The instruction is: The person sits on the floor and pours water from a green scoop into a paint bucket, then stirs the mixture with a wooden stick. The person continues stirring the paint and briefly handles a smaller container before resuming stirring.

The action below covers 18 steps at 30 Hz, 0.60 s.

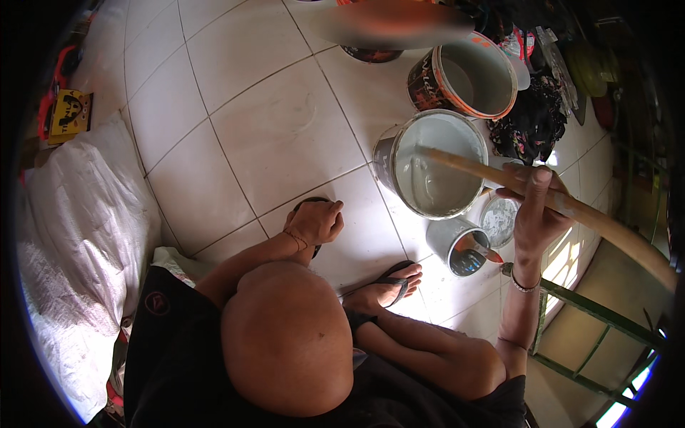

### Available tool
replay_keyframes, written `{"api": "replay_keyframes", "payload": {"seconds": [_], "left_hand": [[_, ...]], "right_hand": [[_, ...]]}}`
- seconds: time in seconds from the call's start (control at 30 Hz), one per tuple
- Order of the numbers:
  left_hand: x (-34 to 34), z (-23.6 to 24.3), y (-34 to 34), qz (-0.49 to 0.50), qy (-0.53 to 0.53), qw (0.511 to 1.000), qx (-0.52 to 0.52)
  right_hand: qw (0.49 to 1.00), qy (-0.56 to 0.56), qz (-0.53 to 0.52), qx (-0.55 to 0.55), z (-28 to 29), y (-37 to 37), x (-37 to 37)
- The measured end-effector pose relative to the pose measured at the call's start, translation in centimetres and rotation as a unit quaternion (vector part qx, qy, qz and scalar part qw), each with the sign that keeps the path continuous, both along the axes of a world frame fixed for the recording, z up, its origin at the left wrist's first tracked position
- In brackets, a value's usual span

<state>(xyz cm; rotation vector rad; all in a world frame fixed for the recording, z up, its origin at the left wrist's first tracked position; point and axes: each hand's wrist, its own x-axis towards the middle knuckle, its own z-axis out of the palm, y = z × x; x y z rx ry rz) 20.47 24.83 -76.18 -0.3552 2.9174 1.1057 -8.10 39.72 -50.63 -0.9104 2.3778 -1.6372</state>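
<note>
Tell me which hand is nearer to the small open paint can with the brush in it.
Right. The right hand grips a long wooden stick just above and right of the small paint can. The left hand rests on the left foot, well off to the can's left.

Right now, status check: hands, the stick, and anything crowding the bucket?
Right hand gripping wooden stick, tip in grey paint bucket. Left hand resting on foot, holding nothing. Small can with brush and a loose lid beside the bucket.
</note>
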Motion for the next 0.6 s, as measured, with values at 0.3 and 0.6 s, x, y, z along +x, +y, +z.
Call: {"api": "replay_keyframes", "payload": {"seconds": [0.3, 0.6], "left_hand": [[0.2, 0.0, 0.0, 0.005, 0.000, 1.000, -0.007], [0.0, -0.1, 0.0, 0.002, 0.012, 1.000, -0.003]], "right_hand": [[0.987, 0.053, 0.050, 0.142, 2.7, 1.3, -0.7], [0.999, 0.051, 0.005, 0.013, 0.1, 0.2, -0.7]]}}
